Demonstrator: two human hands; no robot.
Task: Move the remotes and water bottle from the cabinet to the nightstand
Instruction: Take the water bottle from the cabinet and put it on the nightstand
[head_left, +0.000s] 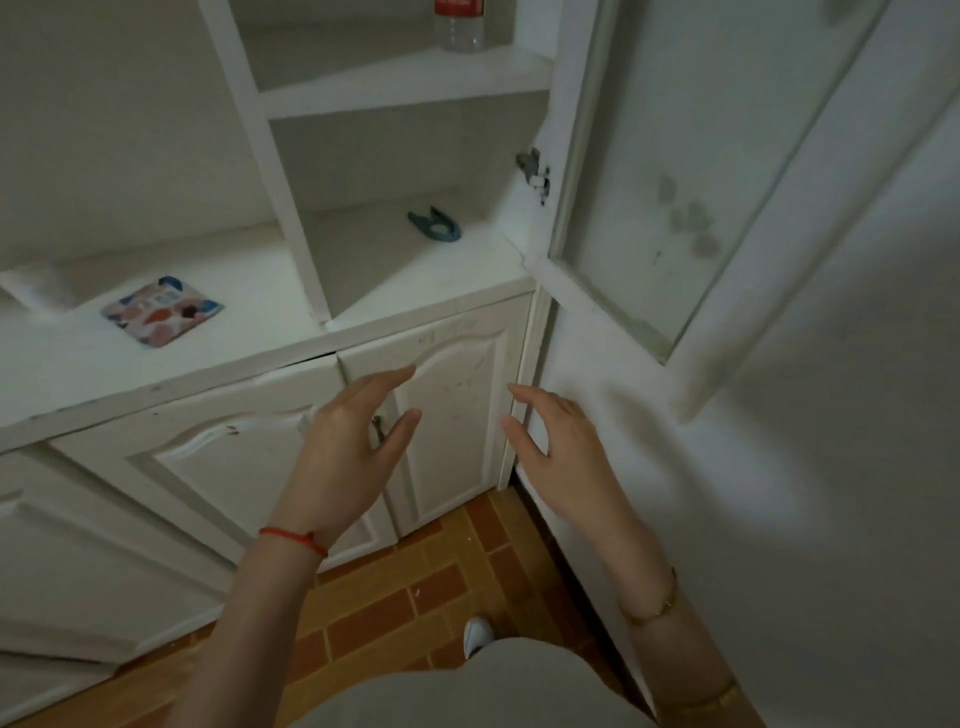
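A clear water bottle (459, 26) with a red label stands on the upper shelf of the white cabinet (395, 83), cut off by the frame's top edge. No remote shows anywhere. My left hand (349, 447) hovers open in front of the lower cabinet doors, fingers spread, holding nothing. My right hand (550, 447) is open too, just right of the doors near the cabinet's corner. Both hands are well below the bottle's shelf.
A small blue clip-like object (435, 225) lies on the lower open shelf. A colourful square packet (162, 310) rests on the counter to the left. The glass cabinet door (691, 171) hangs open on the right. Orange floor tiles (395, 597) and my shoe are below.
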